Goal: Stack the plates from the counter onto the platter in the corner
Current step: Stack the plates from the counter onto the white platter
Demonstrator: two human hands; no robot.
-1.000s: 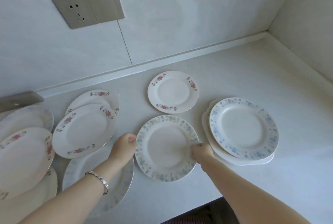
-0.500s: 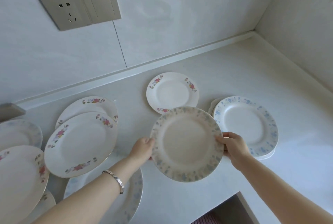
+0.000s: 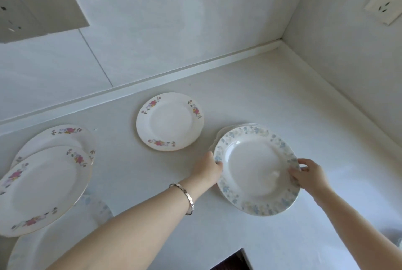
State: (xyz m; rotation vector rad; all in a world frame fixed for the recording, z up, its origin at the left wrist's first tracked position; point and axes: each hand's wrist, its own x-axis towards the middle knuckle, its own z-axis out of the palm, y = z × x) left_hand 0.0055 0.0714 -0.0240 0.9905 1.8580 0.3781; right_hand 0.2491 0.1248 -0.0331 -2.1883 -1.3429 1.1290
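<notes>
Placing step: your left hand (image 3: 208, 169) and right hand (image 3: 309, 177) hold the blue-flowered plate (image 3: 254, 169), fingers (image 3: 305, 162) clamped on opposite rims, over the platter stack (image 3: 220, 134) near the bench (image 3: 282, 96) corner; next, seat it centred, then let go.

Bright, soft, even light washes the white counter (image 3: 282, 100) and wall (image 3: 152, 19) with a cool bluish cast. Shadows on the counter are faint and soft-edged. A small glare spot sits on the blue-flowered plate (image 3: 250, 167). The far-left wall socket (image 3: 13, 15) and the near-left plates (image 3: 41, 189) are smeared by blur. Wide-angle bending stretches the edges.
</notes>
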